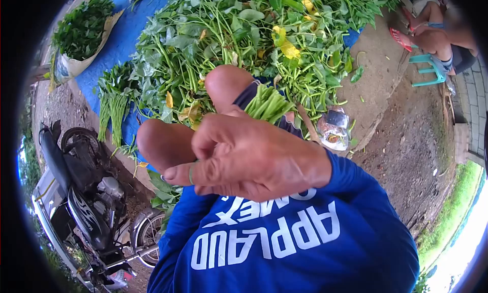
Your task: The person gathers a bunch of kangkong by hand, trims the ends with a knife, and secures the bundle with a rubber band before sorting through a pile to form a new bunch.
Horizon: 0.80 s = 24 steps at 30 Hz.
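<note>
My right hand [254,158] reaches across from the right in front of my chest. Its fingers are curled and pressed together, and a thin green band circles one digit near the tip. What the fingers pinch, if anything, is too small to tell. Just beyond the knuckles, a bundle of green stems [267,105] shows between my knees; what supports it is hidden. My left sleeve [185,216] runs up behind the right hand, which covers nearly all of my left hand. A big heap of leafy greens [198,44] with long stems lies beyond my knees.
Blue sheeting [114,51] lies under the greens. A sack of leaves [84,38] stands at upper left, with tied-looking stems [114,110] below. A motorcycle [91,206] is at left. Right of my knees is a plastic bag [334,127]; a person [437,41] sits on a turquoise stool [427,69] upper right.
</note>
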{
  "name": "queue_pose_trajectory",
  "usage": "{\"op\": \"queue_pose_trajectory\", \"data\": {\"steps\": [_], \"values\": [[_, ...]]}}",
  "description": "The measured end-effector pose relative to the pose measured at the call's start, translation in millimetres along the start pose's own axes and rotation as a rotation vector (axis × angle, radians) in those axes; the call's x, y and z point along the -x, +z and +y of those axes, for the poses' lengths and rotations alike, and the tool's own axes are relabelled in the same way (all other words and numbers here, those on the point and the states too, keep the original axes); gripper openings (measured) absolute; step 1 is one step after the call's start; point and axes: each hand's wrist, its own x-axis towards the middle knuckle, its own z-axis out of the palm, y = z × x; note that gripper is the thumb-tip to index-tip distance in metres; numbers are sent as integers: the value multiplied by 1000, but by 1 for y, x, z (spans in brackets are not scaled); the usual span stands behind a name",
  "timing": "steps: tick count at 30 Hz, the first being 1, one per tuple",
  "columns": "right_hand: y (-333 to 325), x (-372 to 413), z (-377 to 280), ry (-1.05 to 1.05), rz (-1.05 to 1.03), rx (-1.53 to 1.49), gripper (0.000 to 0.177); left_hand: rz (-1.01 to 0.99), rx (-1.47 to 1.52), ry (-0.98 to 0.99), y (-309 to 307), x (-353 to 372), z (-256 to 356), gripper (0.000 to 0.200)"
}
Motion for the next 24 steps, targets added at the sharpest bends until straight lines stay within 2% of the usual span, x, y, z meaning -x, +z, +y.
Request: {"op": "queue_pose_trajectory", "data": {"steps": [2, 3, 4, 5, 6, 7, 8, 9, 11, 12, 14, 15, 16, 17, 18, 19, 20, 21, 22, 23, 24], "values": [[-20, 9, -4, 77, 5, 298, 54, 51, -393, 222, -30, -6, 17, 21], [-27, 55, 23, 386, 137, 183, 44, 318, -183, -6, -28, -4, 23, 22], [-34, 102, 51, 672, 316, 39, 34, 401, -65, -177, -31, -1, 22, 28], [-20, 124, 75, 868, 476, -36, 29, 449, 75, -351, -32, 2, 20, 33], [-9, 120, 69, 1155, 526, -126, 24, 349, 113, -449, -33, 4, 21, 41], [-6, 123, 68, 1158, 514, -385, 33, 255, 146, -533, -39, 2, 22, 48], [-10, 118, 76, 1113, 490, -634, 44, 225, 320, -562, -41, -2, 25, 54], [-12, 117, 81, 1065, 466, -894, 56, 267, 348, -666, -42, -8, 41, 58], [-34, 109, 109, 1020, 327, -985, 88, 368, 396, -860, -44, -25, 72, 67], [-46, 94, 102, 1028, 289, -1005, 91, 211, 401, -809, -51, -24, 67, 73], [-62, 75, 104, 1092, 235, -1052, 98, 105, 408, -810, -55, -25, 69, 75], [-57, 60, 97, 1188, 280, -1063, 97, 55, 417, -811, -55, -26, 73, 76], [-51, 44, 90, 1283, 333, -1074, 95, 23, 426, -858, -55, -31, 85, 61], [-51, 70, 136, 1173, 123, -1429, 80, 44, 447, -756, -50, -28, 78, 52], [-27, 87, 146, 940, 45, -920, 69, 66, 460, -661, -47, -21, 66, 44], [-6, 97, 155, 864, 13, -956, 60, 88, 464, -564, -48, -15, 59, 37], [16, 107, 165, 788, -18, -993, 53, 42, 519, -672, -59, -12, 61, 40], [12, 99, 150, 918, 74, -1079, 51, 82, 757, -651, -69, -1, 55, 60], [9, 92, 134, 1044, 191, -1168, 50, 21, 498, -576, -75, 11, 40, 70], [5, 85, 119, 1158, 328, -1247, 52, -68, 343, -586, -70, 17, 29, 76], [-17, 91, 127, 1199, 233, -1168, 43, -160, 188, -585, -65, 24, 17, 83]]}}
